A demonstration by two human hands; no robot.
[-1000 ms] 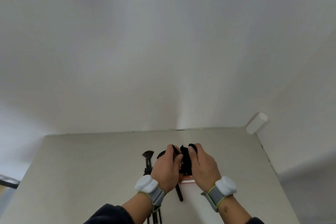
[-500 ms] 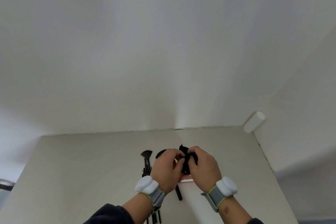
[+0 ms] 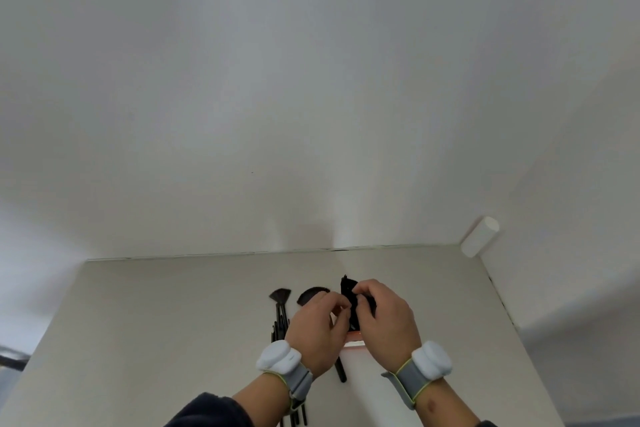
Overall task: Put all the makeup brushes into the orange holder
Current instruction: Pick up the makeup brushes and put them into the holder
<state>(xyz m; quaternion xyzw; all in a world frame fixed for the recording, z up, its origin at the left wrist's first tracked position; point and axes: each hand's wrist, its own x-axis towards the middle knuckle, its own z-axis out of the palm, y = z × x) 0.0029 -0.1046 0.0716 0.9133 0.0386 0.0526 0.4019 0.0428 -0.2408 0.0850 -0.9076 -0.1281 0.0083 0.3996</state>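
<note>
- Two hands meet over a pale table (image 3: 173, 322).
- The left hand (image 3: 317, 333) and right hand (image 3: 384, 322) both pinch a black bundle of brushes (image 3: 349, 291), count unclear.
- One orange holder (image 3: 353, 340) peeks out beneath the hands.
- At nine o'clock of the hands lie one fan brush (image 3: 280, 298) and one round brush (image 3: 310, 295).

1. The left hand (image 3: 317, 329) is bare; just behind it sits a white rounded pod (image 3: 278, 359) on a grey strap (image 3: 298, 381) edged in yellow-green.
2. The right hand (image 3: 386, 324) is bare, with a matching white pod (image 3: 432, 361) and grey strap (image 3: 408, 382).
3. A dark sleeve (image 3: 211, 411) begins below the left strap.
</note>
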